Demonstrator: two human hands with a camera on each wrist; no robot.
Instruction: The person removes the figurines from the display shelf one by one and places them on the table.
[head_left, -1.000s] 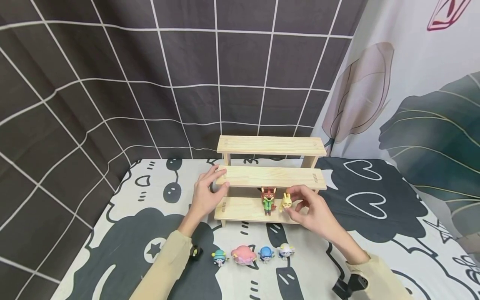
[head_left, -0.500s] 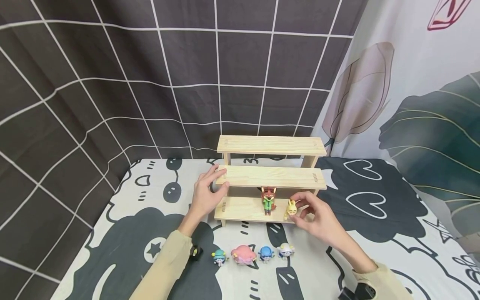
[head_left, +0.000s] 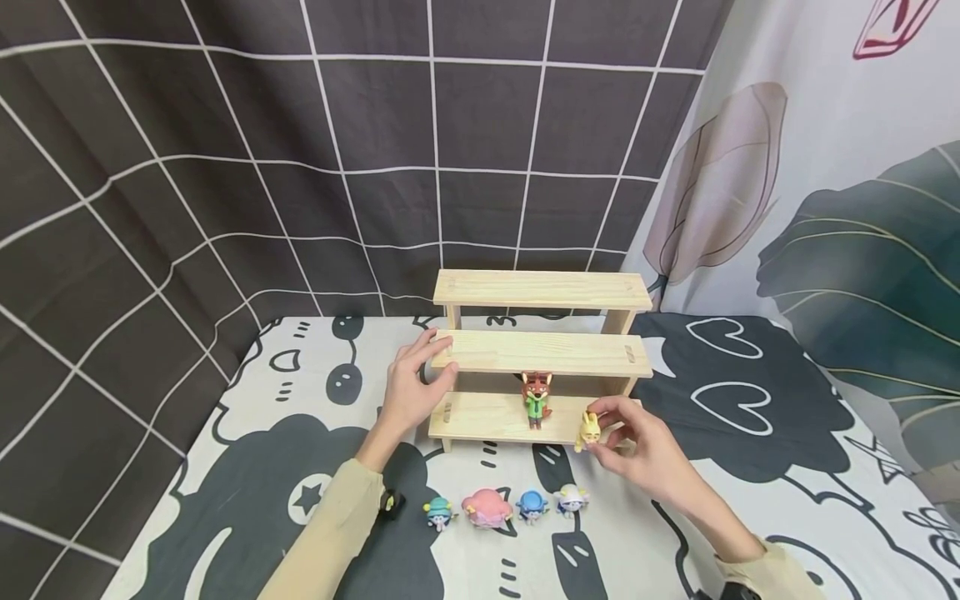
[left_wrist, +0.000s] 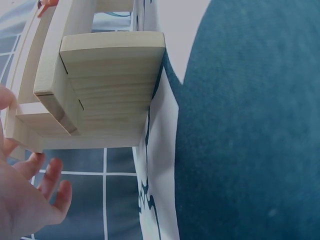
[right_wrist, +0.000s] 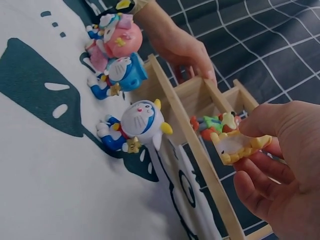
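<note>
My right hand [head_left: 643, 450] pinches a small yellow rabbit figurine [head_left: 588, 428] between thumb and fingers, at the front right of the bottom tier. In the right wrist view the figurine's [right_wrist: 231, 154] pale underside shows. A red fox figurine [head_left: 536, 404] in a green outfit stands upright on that tier, left of the rabbit. The three-tier wooden shelf [head_left: 543, 350] stands on a patterned cloth. At the left end of its middle board, my left hand [head_left: 411, 387] grips the board, thumb at the front; the other fingers [left_wrist: 51, 177] extend past it in the left wrist view.
In front of the shelf sits a row of small figurines: one with a teal hat [head_left: 438, 512], a pink one [head_left: 487, 508], a blue one [head_left: 532, 504] and a white one [head_left: 572, 498]. Behind hangs a dark grid curtain [head_left: 487, 125]; a leaf-print curtain [head_left: 862, 250] is at right.
My right hand has carried the rabbit figurine to the right and toward the front edge of the bottom tier, away from the fox. The left hand has stayed at the shelf.
</note>
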